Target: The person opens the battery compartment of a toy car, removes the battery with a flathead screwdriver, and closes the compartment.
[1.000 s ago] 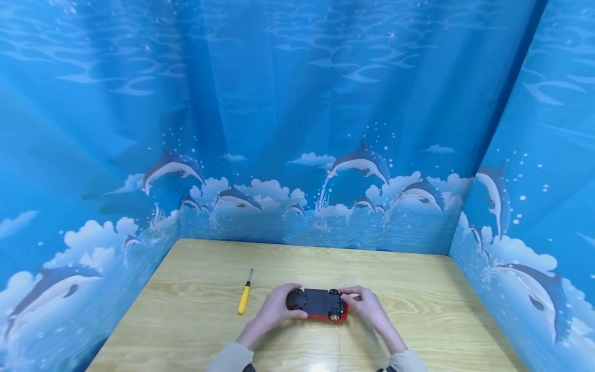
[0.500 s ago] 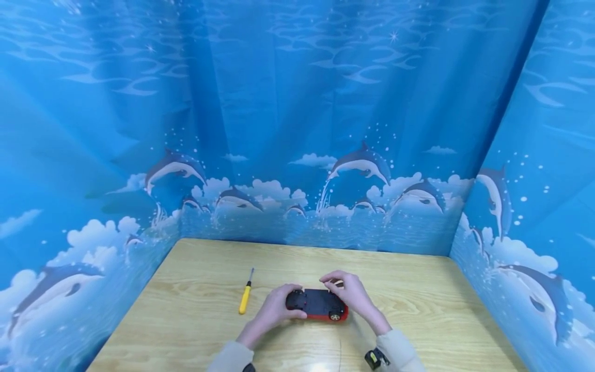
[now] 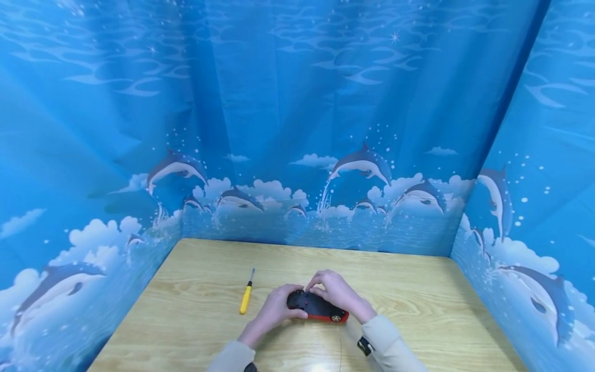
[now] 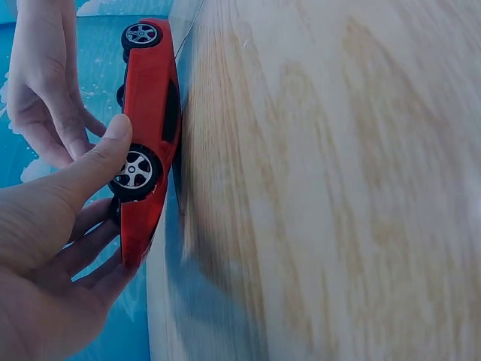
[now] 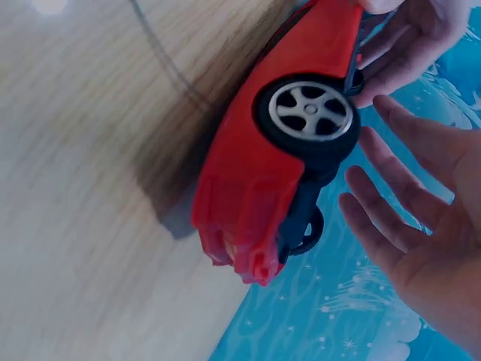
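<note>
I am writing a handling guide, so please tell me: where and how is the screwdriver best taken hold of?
The screwdriver is probably best gripped round its thick yellow handle, from above and the near side: it lies on the table with the handle nearer the head camera and the thin shaft pointing away.

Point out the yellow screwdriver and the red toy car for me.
Yellow-handled screwdriver with metal shaft (image 3: 247,293), head view: on the handle.
Red toy car with black underside (image 4: 148,109), left wrist view: on the side between the wheels.
</note>
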A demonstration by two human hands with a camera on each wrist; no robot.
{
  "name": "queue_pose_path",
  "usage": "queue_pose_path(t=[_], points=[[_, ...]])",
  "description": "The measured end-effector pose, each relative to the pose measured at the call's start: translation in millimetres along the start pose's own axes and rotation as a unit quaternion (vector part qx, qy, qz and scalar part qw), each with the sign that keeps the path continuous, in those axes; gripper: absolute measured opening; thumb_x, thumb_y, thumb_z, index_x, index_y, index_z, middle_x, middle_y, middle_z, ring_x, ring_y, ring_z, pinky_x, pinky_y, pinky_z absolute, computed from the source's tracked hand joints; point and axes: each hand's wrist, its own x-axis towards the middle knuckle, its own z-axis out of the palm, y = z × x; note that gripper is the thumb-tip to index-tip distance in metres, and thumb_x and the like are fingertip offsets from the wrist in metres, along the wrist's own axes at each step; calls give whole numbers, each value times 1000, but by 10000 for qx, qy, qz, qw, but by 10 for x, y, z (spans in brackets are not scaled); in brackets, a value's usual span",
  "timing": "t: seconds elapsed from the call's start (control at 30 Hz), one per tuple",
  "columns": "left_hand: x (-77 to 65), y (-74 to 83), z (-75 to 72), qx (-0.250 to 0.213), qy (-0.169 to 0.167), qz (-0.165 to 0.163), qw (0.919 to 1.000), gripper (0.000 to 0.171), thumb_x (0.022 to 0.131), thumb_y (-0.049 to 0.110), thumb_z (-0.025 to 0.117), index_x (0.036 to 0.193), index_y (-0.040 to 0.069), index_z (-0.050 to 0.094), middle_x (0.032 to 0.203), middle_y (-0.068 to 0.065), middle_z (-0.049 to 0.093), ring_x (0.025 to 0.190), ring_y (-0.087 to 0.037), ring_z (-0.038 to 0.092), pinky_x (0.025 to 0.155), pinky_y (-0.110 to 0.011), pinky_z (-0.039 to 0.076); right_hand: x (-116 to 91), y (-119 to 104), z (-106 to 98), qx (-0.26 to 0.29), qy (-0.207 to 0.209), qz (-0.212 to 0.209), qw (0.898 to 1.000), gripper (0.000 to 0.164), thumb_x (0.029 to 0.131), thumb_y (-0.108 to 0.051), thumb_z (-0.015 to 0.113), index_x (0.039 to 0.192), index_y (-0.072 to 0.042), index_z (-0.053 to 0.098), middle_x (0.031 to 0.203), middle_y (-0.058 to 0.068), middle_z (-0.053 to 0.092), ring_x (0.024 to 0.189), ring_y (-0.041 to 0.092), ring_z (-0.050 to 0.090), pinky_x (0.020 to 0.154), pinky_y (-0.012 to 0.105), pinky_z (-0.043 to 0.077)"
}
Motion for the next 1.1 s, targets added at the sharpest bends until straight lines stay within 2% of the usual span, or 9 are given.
queue_pose_path(t=[0.17,0.4,0.57,0.8,0.93,1.1], points=[[10,-16,6,57,-30,-18,10000,75,72,34,91,133,1,62,130,-19,65,121,-40,60,104,-58,46,41,4,12,-326,-272,-288,9987,10,94,-13,73,100,-16,81,95,-3,73,92,16,68,84,33,58],[5,-32,6,110,20,72,9999,75,71,34,91,132,0,63,130,-18,66,120,-39,61,104,-57,47,74,18,11,-556,-364,-619,9959,10,94,-14,74,100,-16,81,94,-3,73,87,16,70,76,27,58],[8,-27,-3,186,77,127,9997,74,71,35,91,130,0,63,128,-18,67,118,-38,62,103,-56,48,79,12,9,-676,-437,-645,9947,10,93,-15,74,99,-17,81,94,-3,72,85,14,70,73,25,58],[6,-6,-10,189,30,15,9998,74,71,35,91,132,3,63,129,-17,66,120,-37,61,104,-57,46,89,-11,39,-1153,-583,-729,9889,5,96,-19,71,99,-22,75,93,-5,64,82,7,63,71,25,56],[13,0,1,231,-3,40,9997,74,71,36,91,131,4,63,128,-16,67,119,-36,61,103,-56,47,87,-16,40,-1118,-555,-731,9895,2,96,-20,71,96,-22,70,90,-6,60,76,5,57,68,24,53],[21,-23,11,220,-3,87,9997,72,71,36,91,131,4,64,127,-15,68,117,-35,62,102,-55,48,96,-25,11,-663,-622,-558,9943,2,98,-18,68,97,-19,66,92,-8,62,79,3,58,71,24,54]])
